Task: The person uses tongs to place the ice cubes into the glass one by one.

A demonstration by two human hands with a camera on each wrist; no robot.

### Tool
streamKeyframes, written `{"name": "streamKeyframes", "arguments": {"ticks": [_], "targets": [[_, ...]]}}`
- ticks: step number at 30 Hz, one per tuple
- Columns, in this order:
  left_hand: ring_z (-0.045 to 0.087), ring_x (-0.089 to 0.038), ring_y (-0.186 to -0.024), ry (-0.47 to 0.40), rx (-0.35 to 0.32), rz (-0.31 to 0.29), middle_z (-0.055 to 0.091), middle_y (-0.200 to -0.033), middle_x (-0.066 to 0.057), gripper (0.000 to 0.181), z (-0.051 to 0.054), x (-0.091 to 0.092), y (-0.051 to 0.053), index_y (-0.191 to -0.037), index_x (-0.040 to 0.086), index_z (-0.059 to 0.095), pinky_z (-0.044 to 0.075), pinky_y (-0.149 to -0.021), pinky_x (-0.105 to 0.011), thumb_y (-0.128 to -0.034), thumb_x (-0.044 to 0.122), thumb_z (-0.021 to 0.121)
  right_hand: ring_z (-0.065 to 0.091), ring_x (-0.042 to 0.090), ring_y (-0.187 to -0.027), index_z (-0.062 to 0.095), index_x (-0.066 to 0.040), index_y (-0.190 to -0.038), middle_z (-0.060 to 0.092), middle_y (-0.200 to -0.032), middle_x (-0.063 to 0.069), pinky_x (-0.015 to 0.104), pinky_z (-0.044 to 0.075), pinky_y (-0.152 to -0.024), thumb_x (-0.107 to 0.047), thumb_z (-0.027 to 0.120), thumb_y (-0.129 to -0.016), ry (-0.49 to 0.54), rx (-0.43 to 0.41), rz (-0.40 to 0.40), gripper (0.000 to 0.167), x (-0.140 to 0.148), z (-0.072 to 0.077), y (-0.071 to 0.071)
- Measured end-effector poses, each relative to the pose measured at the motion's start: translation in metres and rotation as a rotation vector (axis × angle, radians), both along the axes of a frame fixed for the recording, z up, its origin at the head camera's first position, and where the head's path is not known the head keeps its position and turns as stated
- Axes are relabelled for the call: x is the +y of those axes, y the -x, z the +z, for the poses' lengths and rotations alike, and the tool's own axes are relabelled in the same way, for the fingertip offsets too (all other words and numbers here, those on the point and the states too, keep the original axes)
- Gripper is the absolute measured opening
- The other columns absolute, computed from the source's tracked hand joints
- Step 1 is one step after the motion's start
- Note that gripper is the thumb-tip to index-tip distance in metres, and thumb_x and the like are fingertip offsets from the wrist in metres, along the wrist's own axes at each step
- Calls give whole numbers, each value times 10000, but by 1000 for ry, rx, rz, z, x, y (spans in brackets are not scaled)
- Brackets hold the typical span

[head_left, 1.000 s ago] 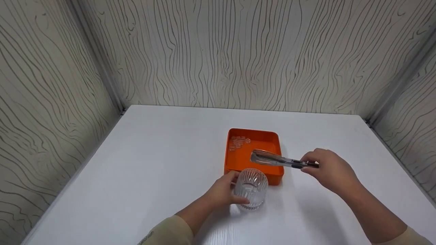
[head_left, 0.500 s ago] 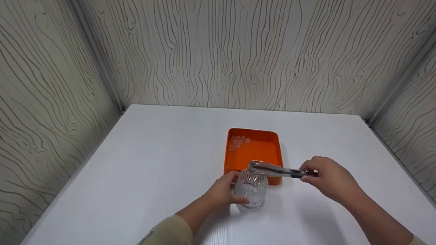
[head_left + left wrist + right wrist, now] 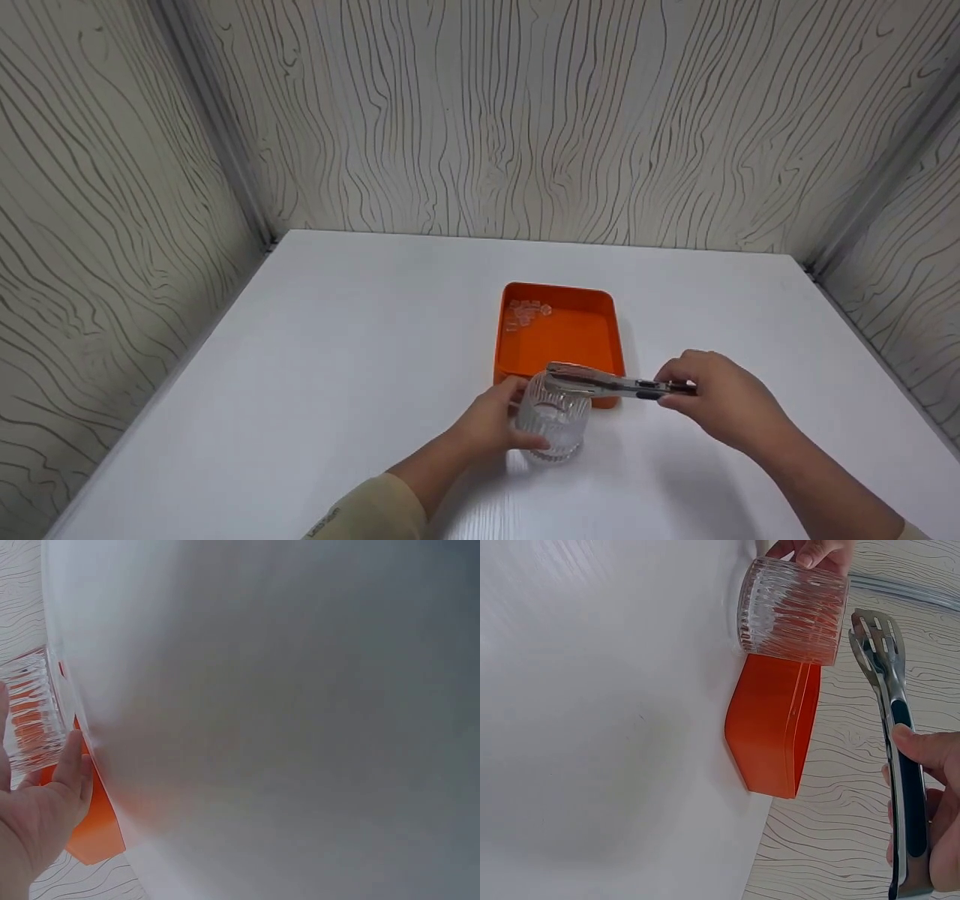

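Tongs (image 3: 611, 385), gripped in the curled right hand (image 3: 720, 391), hang by the mouth of the glass (image 3: 559, 430), which the half-curled left hand (image 3: 487, 424) clasps beside the orange box (image 3: 564, 341); dipping tips could knock the rim, a loose clasp risks toppling.

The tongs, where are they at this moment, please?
In the head view, the tongs are right of centre, gripped by the right hand, with their tips over the mouth of the glass.
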State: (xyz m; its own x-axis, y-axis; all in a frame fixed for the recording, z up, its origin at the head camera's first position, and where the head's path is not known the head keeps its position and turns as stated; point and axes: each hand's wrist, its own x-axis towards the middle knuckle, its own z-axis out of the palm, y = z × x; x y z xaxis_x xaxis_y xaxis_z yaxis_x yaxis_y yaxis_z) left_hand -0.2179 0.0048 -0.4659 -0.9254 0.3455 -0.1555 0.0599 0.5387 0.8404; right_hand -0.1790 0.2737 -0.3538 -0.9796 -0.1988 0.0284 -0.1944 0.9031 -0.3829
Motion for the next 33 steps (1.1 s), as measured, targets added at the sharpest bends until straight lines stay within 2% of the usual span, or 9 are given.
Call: {"name": "streamKeyframes", "arguments": {"ticks": [15,26,33], "targets": [[525,-137,-1046,18,26,-13,548,-1080,132,632,-1,0,1,-1134,277,476,436,-947,-387,-614,349,827,479,151,-767,661,-220,-901,553,-796,-67,292,433,-620,-172,750,-740,-19,-24,-17,191,-1,-1,2],[526,-145,-1053,4,-11,13,550,-1084,130,636,-2,1,0,-1127,300,475,436,-944,-413,-604,344,834,476,150,-769,660,-219,-916,551,-798,-68,297,429,-626,-178,754,-736,-24,-24,-16,207,-2,0,2],[524,-142,-1049,8,-12,18,552,-1077,128,635,-1,2,0,-1123,292,477,437,-945,-408,-602,341,836,471,160,-767,660,-202,-943,549,-813,-54,305,429,-635,-168,748,-743,-29,4,-20,221,-3,2,7]]}}
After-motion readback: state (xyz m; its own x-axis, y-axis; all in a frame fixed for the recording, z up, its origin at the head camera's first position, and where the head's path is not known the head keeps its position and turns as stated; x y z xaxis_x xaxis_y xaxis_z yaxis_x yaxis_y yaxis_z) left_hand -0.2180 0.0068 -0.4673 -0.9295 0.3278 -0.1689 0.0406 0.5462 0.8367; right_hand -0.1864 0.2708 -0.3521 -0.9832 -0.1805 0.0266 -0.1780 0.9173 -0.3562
